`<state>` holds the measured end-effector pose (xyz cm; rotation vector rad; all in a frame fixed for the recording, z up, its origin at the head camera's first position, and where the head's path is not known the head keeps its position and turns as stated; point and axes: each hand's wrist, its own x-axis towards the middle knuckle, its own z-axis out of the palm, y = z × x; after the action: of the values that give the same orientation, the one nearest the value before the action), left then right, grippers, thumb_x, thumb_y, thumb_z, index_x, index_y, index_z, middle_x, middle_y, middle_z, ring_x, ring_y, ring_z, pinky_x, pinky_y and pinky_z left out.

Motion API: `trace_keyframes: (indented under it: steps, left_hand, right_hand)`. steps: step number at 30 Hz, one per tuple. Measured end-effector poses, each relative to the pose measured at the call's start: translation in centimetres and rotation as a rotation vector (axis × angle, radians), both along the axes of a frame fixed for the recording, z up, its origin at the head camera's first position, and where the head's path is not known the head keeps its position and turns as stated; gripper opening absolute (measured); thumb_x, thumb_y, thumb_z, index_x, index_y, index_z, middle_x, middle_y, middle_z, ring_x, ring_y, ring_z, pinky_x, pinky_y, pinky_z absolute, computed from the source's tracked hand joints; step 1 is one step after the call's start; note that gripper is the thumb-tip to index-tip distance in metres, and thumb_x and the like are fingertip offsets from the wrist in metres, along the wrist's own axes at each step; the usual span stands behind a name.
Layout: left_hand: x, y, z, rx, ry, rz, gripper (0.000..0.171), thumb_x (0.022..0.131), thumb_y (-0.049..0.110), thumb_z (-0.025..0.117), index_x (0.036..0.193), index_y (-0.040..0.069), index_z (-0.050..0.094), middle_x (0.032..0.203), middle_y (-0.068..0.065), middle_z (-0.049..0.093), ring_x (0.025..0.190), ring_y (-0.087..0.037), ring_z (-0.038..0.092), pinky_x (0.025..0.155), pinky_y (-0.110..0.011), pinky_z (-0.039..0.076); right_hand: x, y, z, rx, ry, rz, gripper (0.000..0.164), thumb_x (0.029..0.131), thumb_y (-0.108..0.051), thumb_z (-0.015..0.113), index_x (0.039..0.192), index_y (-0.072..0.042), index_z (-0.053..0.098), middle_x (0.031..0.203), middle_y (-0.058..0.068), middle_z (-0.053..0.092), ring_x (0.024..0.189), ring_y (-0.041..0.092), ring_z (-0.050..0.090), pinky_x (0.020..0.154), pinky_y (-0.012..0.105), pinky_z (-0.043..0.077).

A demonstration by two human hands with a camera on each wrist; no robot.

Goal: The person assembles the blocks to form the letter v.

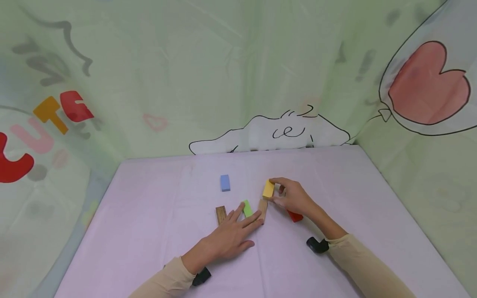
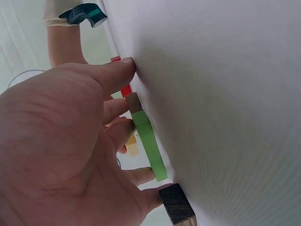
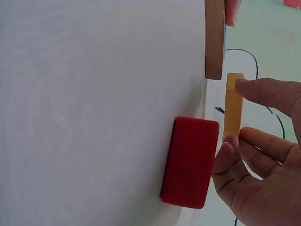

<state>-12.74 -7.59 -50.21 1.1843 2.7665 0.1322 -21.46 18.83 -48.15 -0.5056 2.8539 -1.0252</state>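
My right hand (image 1: 292, 196) pinches a yellow block (image 1: 268, 189) between thumb and fingers, just beyond the far end of a light wooden block (image 1: 262, 209). Spread, straight fingers of my left hand (image 1: 232, 238) touch a green block (image 1: 247, 208) and the light wooden block, which lie side by side. In the left wrist view, one of those fingertips also reaches the dark brown block (image 2: 176, 202). A red block (image 3: 192, 162) lies below the right hand, partly covered by it in the head view.
A blue block (image 1: 225, 183) lies farther back on the pale table (image 1: 149, 215). Dark wrist devices sit under both forearms, one near the right sleeve (image 1: 318, 245). Printed cloth walls (image 1: 186, 74) stand behind the table and along its sides.
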Motion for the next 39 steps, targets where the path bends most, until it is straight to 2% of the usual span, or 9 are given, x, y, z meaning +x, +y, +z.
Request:
trace_keyframes:
  steps: [15, 30, 39]
  left_hand:
    - [0.06, 0.04, 0.24, 0.003, -0.008, -0.006, 0.067, 0.109, 0.047, 0.054, 0.169, 0.028, 0.03, 0.179, 0.007, 0.019, 0.165, -0.046, 0.016, 0.124, -0.061, 0.039]
    - [0.03, 0.0, -0.14, 0.011, -0.006, -0.004, 0.068, 0.109, 0.048, 0.053, 0.169, 0.029, 0.028, 0.18, 0.008, 0.017, 0.166, -0.045, 0.013, 0.124, -0.061, 0.038]
    - [-0.03, -0.12, -0.22, 0.024, -0.032, -0.001, 0.068, 0.109, 0.047, 0.054, 0.169, 0.03, 0.027, 0.18, 0.009, 0.016, 0.166, -0.044, 0.011, 0.125, -0.061, 0.037]
  right_hand:
    - [0.09, -0.27, 0.38, 0.019, -0.013, 0.034, 0.059, 0.089, -0.013, 0.084, 0.143, -0.002, 0.063, 0.101, 0.015, 0.068, 0.073, 0.016, 0.051, 0.057, 0.023, 0.041]
    - [-0.24, -0.27, 0.03, 0.038, -0.021, 0.058, 0.059, 0.09, -0.013, 0.083, 0.144, -0.002, 0.062, 0.106, 0.014, 0.069, 0.075, 0.015, 0.052, 0.057, 0.023, 0.041]
    - [-0.32, -0.31, -0.1, 0.049, -0.028, 0.073, 0.059, 0.09, -0.012, 0.083, 0.145, -0.002, 0.061, 0.106, 0.013, 0.069, 0.078, 0.015, 0.053, 0.058, 0.023, 0.042]
